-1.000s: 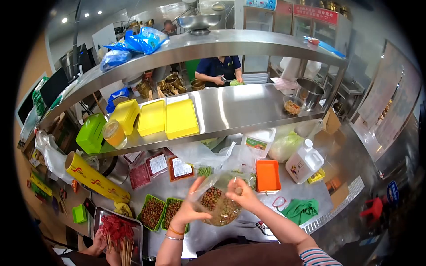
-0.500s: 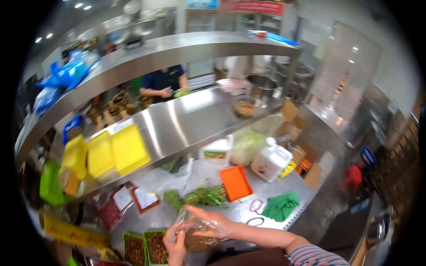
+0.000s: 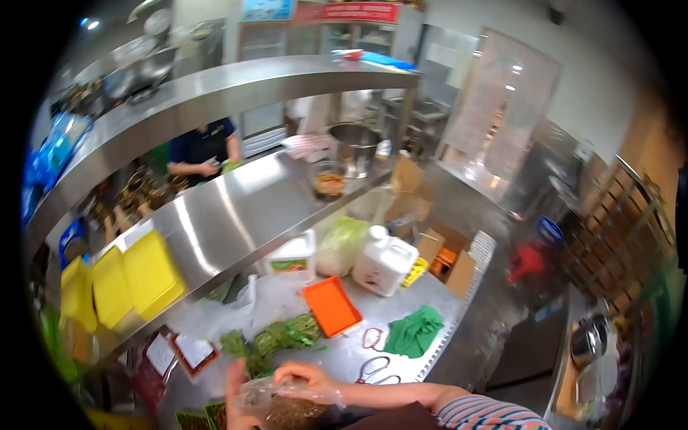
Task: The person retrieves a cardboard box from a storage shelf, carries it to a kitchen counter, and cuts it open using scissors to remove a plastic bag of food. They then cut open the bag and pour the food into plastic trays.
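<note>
Low in the head view, a clear plastic bag (image 3: 295,411) with brown, crumbly contents hangs between my two hands. My right hand (image 3: 304,378) has its fingers curled round the upper part of the bag. My left hand (image 3: 238,395) is at the bag's left edge, a finger pointing up and blurred; it seems to grip the film there. Just beyond lie bunches of green leaves (image 3: 287,334) on the steel table. Scissors (image 3: 376,370) rest to the right of my right hand, beside a green cloth (image 3: 415,332).
An orange tray (image 3: 332,307), a white jug (image 3: 385,261) and labelled red packs (image 3: 193,351) stand or lie on the table. Yellow trays (image 3: 152,274) sit on the steel shelf above. Behind it, a co-worker (image 3: 203,152) handles something green. Cardboard boxes (image 3: 459,266) are at the right.
The view has swung right, so the table things appear further left. My right hand's fingers, stretched over the bag before, are now curled at its top. The bag sits lower in view.
</note>
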Available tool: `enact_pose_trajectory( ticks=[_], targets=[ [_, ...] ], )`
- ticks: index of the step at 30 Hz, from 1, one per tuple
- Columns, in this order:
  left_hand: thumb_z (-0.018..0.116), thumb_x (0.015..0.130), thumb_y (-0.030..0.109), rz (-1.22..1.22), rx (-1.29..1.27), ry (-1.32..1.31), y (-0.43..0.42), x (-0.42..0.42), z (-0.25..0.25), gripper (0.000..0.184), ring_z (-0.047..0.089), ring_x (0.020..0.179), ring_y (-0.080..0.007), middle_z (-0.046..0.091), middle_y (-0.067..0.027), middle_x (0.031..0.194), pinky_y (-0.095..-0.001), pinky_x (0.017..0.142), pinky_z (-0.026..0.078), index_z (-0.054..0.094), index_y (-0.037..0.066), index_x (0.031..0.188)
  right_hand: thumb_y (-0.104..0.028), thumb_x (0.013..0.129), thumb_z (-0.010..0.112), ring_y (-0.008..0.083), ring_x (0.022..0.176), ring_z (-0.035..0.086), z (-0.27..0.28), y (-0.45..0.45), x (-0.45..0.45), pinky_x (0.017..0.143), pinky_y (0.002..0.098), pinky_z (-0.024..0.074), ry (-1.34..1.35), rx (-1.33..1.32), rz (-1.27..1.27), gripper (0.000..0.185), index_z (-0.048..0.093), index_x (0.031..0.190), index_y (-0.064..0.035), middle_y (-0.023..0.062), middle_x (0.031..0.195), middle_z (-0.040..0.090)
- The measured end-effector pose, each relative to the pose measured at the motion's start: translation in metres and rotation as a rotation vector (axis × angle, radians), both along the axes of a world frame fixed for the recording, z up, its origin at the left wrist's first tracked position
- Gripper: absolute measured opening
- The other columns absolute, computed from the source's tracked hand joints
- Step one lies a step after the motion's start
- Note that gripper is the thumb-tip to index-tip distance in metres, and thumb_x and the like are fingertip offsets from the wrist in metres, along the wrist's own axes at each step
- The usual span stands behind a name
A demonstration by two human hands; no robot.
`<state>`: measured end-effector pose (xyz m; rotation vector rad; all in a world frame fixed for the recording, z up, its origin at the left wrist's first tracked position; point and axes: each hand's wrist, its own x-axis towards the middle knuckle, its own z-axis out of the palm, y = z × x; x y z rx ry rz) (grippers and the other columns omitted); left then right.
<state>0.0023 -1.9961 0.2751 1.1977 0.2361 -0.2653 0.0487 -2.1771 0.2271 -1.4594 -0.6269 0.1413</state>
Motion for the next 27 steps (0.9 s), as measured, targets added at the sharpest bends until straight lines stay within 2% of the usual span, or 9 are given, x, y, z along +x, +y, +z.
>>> enact_pose_trajectory(
  ticks=[1, 3, 4, 6, 12, 16, 19, 21, 27],
  targets=[
    [0.090, 0.052, 0.030, -0.075, 0.159, -0.284, 0.000, 0.005, -0.013, 0.111, 0.045, 0.124, -0.0294, 0.045, -0.0180, 0.135, -0.0427, 0.103, 0.036, 0.028, 0.002, 0.139, -0.012, 0.083, 0.070, 0.0110, 0.084, 0.050, -0.001, -0.002, -0.002, 0.072, 0.0239, 0.0401, 0.093, -0.023, 0.047, 0.025, 0.057, 0.104, -0.0071, 0.0007, 0.094, 0.053],
    [0.088, 0.052, 0.039, -0.196, 0.577, -0.658, 0.005, 0.001, -0.024, 0.105, 0.045, 0.124, -0.0344, 0.045, -0.0198, 0.135, -0.0436, 0.102, 0.037, 0.037, -0.002, 0.135, -0.011, 0.085, 0.068, 0.0129, 0.089, 0.053, -0.001, 0.004, -0.004, 0.079, 0.0260, 0.0432, 0.177, 0.082, 0.058, 0.025, 0.055, 0.106, -0.0050, 0.0024, 0.097, 0.054],
    [0.091, 0.043, 0.045, -0.261, 0.829, -0.743, -0.002, 0.010, 0.002, 0.122, 0.040, 0.128, -0.0376, 0.039, -0.0211, 0.140, -0.0452, 0.104, 0.035, 0.030, -0.003, 0.139, -0.011, 0.084, 0.067, 0.0156, 0.095, 0.054, 0.009, 0.004, -0.002, 0.085, 0.0293, 0.0445, 0.084, -0.110, 0.031, 0.028, 0.053, 0.107, -0.0040, 0.0050, 0.100, 0.054],
    [0.089, 0.049, 0.045, -0.249, 0.698, -0.668, -0.018, 0.011, 0.013, 0.121, 0.042, 0.126, -0.0403, 0.039, -0.0231, 0.140, -0.0448, 0.104, 0.035, 0.025, -0.003, 0.140, -0.011, 0.083, 0.066, 0.0188, 0.092, 0.056, 0.039, 0.003, -0.002, 0.084, 0.0319, 0.0453, 0.012, -0.260, -0.008, 0.030, 0.049, 0.107, -0.0040, 0.0084, 0.099, 0.055],
    [0.085, 0.054, 0.049, -0.091, 1.036, -0.786, -0.035, 0.013, -0.002, 0.120, 0.047, 0.120, -0.0388, 0.042, -0.0228, 0.136, -0.0459, 0.102, 0.037, 0.020, -0.002, 0.141, -0.004, 0.082, 0.062, 0.0190, 0.110, 0.049, 0.041, 0.003, 0.003, 0.094, 0.0338, 0.0417, 0.603, 0.058, 0.035, 0.040, 0.044, 0.118, -0.0056, 0.0057, 0.117, 0.048],
    [0.085, 0.054, 0.048, -0.029, 0.955, -0.740, -0.037, 0.017, -0.011, 0.120, 0.049, 0.118, -0.0377, 0.050, -0.0220, 0.128, -0.0462, 0.101, 0.037, 0.020, -0.001, 0.142, -0.019, 0.088, 0.057, 0.0229, 0.120, 0.044, 0.065, -0.008, -0.003, 0.100, 0.0355, 0.0367, 0.585, 0.036, 0.125, 0.059, 0.029, 0.139, -0.0054, 0.0127, 0.130, 0.041],
    [0.083, 0.059, 0.031, 0.023, 0.845, -0.681, -0.034, 0.025, -0.009, 0.111, 0.052, 0.115, -0.0366, 0.050, -0.0193, 0.130, -0.0445, 0.099, 0.039, 0.019, -0.002, 0.143, -0.028, 0.080, 0.069, 0.0288, 0.120, 0.048, 0.075, -0.017, 0.001, 0.100, 0.0392, 0.0394, 0.234, -0.247, 0.145, 0.085, 0.019, 0.142, 0.0035, 0.0228, 0.134, 0.041],
    [0.075, 0.063, 0.012, 0.077, 0.683, -0.601, -0.039, 0.028, -0.008, 0.097, 0.053, 0.114, -0.0351, 0.055, -0.0156, 0.128, -0.0425, 0.098, 0.040, 0.021, -0.001, 0.143, -0.030, 0.079, 0.070, 0.0320, 0.119, 0.049, 0.094, -0.012, -0.006, 0.099, 0.0406, 0.0401, 0.108, -0.403, 0.161, 0.088, 0.019, 0.141, 0.0061, 0.0257, 0.133, 0.041],
    [0.064, 0.084, 0.006, 0.201, 0.416, -0.570, -0.050, 0.028, -0.030, 0.068, 0.061, 0.103, -0.0215, 0.067, -0.0121, 0.105, -0.0344, 0.091, 0.048, 0.029, 0.004, 0.143, -0.033, 0.073, 0.074, 0.0425, 0.120, 0.044, 0.097, 0.000, -0.018, 0.099, 0.0520, 0.0327, -0.515, -0.858, 0.107, 0.086, 0.032, 0.135, 0.0092, 0.0295, 0.128, 0.044]
  ],
)
